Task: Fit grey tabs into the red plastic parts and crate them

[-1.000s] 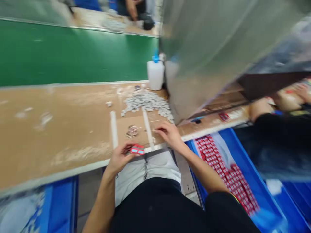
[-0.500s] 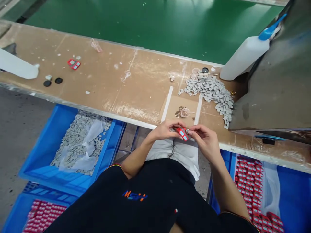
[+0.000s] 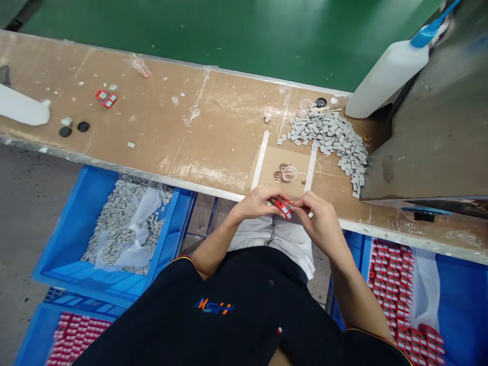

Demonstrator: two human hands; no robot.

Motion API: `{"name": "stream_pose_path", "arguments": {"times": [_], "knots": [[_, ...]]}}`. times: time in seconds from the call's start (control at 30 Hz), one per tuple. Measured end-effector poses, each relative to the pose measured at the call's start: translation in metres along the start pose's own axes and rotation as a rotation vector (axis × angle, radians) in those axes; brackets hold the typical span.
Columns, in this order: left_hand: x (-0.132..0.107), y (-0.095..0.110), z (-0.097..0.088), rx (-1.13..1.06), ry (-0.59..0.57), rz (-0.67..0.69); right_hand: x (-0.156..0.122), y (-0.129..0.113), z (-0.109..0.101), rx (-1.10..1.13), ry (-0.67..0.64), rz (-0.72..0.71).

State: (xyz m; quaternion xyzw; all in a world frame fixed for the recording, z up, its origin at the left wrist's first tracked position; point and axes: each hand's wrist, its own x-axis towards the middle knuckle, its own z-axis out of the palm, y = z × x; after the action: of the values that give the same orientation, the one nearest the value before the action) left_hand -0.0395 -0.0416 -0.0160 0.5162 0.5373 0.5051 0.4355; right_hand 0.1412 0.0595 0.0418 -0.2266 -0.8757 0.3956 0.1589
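Red piece (image 3: 283, 209) sits pinched between our left hand (image 3: 257, 202) and right hand (image 3: 318, 223), held close together just over the front edge of the bench (image 3: 183, 117), above our lap. Our fingers hide much of it, and a pale bit beside it is too small to make out. Ahead of the hands lies a cardboard sheet (image 3: 267, 168) between two white strips (image 3: 260, 160), with a small cup (image 3: 290, 174) on it. Beyond are a heap of gray pieces (image 3: 330, 137) and a white bottle (image 3: 387, 79). A metal housing (image 3: 438, 117) blocks the bench's right end. Farther left lie a second red piece (image 3: 105, 98) and two black discs (image 3: 72, 128). Below, a left bin (image 3: 64, 244) holds gray pieces in a bag; a right bin (image 3: 354, 249) holds red pieces, cut off by the frame.
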Motion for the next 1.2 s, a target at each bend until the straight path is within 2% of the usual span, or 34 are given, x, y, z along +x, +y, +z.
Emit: {"name": "stream_pose_path", "arguments": {"times": [0.17,0.33,0.47,0.57,0.67,0.77,0.87,1.0,1.2], "knots": [[-0.003,0.002,0.001,0.096,0.021,0.026,-0.011,0.001,0.009,0.092,0.022,0.000],[-0.005,-0.002,0.005,0.250,0.041,0.120,-0.021,0.008,0.022,0.233,0.125,0.069],[-0.009,0.000,0.015,0.284,0.049,0.277,-0.032,0.010,0.024,0.333,0.193,0.079],[-0.012,0.008,0.028,0.248,0.132,0.435,-0.046,0.002,0.027,0.550,0.249,0.144],[-0.014,0.018,0.040,0.244,0.202,0.502,-0.062,-0.010,0.031,0.664,0.319,0.216],[-0.016,0.032,0.049,0.275,0.153,0.506,-0.077,-0.017,0.029,0.613,0.433,0.224],[-0.019,0.052,0.056,0.228,0.079,0.494,-0.089,-0.021,0.020,0.477,0.486,0.182],[-0.022,0.075,0.066,0.086,0.059,0.390,-0.101,-0.026,0.008,0.322,0.555,0.111],[-0.021,0.091,0.074,-0.004,0.023,0.289,-0.112,-0.038,0.001,0.143,0.612,0.023]]}}
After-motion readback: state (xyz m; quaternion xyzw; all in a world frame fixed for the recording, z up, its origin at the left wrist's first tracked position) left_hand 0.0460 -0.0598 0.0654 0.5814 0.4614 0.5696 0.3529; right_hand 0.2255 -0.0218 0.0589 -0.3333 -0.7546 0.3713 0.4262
